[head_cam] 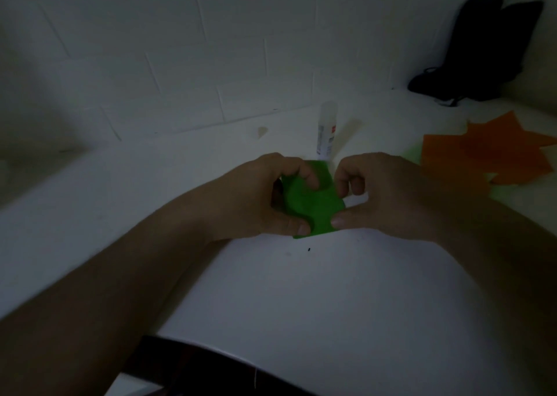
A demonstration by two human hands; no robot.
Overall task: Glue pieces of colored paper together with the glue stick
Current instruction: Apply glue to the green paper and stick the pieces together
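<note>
both hands are meeting over the middle of the white bench [331, 290], holding one piece of green paper [310, 202] between them. the left hand [256, 196] is curling its fingers over the paper's upper left part while its thumb is pressing on the lower edge, so its grip is closed on the sheet. the right hand [382, 193] is pinching the paper's right edge, thumb below and bent fingers above. the paper is bowing slightly and its lower edge is lying at the bench surface. just behind the hands the glue stick [326, 131] is standing upright on the bench, cap on, untouched. orange paper pieces [482, 154] are lying well to the right, with a pale green scrap [412, 154] peeking out beside them. a dark bag [482, 51] is leaning in the far right corner against the tiled wall [180, 48].
</note>
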